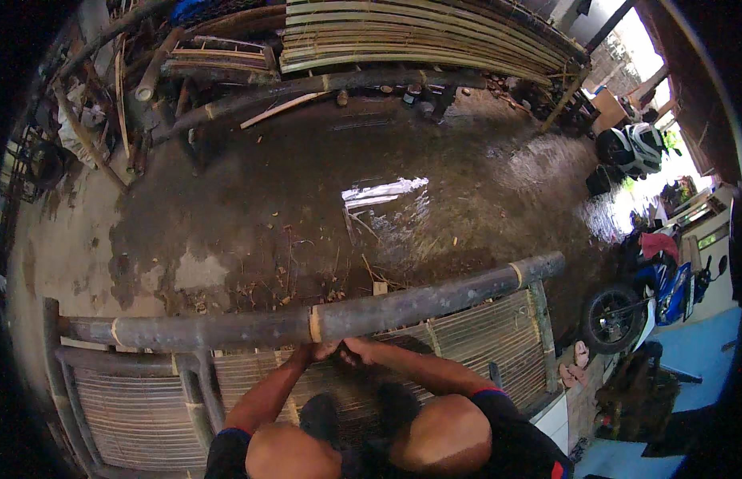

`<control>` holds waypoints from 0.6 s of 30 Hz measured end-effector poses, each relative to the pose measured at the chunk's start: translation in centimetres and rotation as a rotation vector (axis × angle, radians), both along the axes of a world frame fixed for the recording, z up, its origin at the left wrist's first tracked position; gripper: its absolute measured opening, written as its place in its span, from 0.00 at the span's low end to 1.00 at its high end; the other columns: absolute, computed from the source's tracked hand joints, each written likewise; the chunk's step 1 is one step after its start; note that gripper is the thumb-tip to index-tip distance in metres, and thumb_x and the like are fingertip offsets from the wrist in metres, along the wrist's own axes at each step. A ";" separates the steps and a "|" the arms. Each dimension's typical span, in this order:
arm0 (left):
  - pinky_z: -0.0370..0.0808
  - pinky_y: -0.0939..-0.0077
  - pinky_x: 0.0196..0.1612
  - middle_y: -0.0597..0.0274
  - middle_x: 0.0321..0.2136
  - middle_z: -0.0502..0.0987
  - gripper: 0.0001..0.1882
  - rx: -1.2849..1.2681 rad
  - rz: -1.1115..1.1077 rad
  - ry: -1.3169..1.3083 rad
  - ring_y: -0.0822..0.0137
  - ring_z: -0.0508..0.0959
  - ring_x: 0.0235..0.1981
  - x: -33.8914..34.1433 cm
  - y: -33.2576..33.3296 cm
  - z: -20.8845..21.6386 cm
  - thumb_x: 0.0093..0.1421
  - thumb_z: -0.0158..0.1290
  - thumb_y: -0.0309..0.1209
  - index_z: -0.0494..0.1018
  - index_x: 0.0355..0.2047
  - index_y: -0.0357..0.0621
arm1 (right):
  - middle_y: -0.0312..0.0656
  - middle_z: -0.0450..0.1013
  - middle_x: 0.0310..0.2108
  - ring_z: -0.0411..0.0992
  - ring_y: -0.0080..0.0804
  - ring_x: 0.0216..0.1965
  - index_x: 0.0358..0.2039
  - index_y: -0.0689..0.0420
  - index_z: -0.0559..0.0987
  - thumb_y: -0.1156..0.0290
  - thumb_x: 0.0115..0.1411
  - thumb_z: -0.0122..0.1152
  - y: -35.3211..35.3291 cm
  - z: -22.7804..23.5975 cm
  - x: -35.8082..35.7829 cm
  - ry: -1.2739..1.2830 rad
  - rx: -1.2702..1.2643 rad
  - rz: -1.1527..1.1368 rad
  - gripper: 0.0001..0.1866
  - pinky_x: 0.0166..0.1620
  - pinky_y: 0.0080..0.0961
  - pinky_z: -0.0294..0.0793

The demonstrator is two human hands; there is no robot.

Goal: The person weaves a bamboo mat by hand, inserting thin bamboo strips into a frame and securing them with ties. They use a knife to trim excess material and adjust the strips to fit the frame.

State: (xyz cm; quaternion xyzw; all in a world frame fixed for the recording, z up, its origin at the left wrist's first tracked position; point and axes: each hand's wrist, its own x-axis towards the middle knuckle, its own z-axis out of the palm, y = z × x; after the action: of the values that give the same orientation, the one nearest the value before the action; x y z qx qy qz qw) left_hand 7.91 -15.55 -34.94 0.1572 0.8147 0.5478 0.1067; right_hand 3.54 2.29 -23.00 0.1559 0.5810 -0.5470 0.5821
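A thick dark bamboo pole (395,310) with pale bands at its joints runs across in front of me. Just under its near side, close to the middle band, my left hand (324,350) and my right hand (355,351) meet. The fingers of both look curled in. What they hold, if anything, is too small and shaded to make out. Below my hands lies a slatted bamboo surface (483,335), framed by dark bamboo posts. My bent knees are over it, with my dark-clad feet on the slats.
A second slatted panel (127,411) adjoins at the left. Beyond the pole is a wet concrete floor (251,199) with scattered twigs. Bundled bamboo strips (419,36) and loose poles (251,100) line the far side. A blue motorcycle (666,291) and a white scooter (636,150) stand at the right.
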 end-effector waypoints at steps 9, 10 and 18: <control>0.75 0.58 0.37 0.52 0.36 0.81 0.20 -0.570 0.073 -0.007 0.52 0.81 0.33 5.0 -1.4 -0.2 0.69 0.44 0.47 0.78 0.47 0.50 | 0.46 0.74 0.29 0.74 0.37 0.32 0.43 0.57 0.75 0.60 0.65 0.48 1.3 0.8 -2.2 1.389 0.149 1.187 0.15 0.31 0.38 0.75; 0.75 0.58 0.36 0.52 0.33 0.81 0.21 -0.447 0.101 -0.059 0.52 0.81 0.31 4.7 2.2 2.8 0.69 0.43 0.48 0.79 0.45 0.50 | 0.47 0.74 0.31 0.75 0.38 0.33 0.44 0.57 0.75 0.61 0.65 0.48 5.3 0.6 -1.8 1.604 0.236 1.357 0.15 0.32 0.38 0.76; 0.75 0.58 0.32 0.51 0.28 0.82 0.28 -0.487 0.288 -0.161 0.49 0.82 0.31 3.3 1.4 15.3 0.67 0.41 0.59 0.82 0.39 0.53 | 0.53 0.76 0.27 0.78 0.51 0.31 0.32 0.59 0.77 0.66 0.63 0.50 5.0 13.1 -0.5 1.510 0.224 1.201 0.11 0.36 0.51 0.76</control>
State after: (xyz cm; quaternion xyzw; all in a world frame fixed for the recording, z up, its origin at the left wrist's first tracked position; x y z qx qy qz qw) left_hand 11.23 -14.18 -19.67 -0.0345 0.9251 0.3563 0.1268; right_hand 3.02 7.32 -9.92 -0.5043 0.8332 -0.0563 0.2199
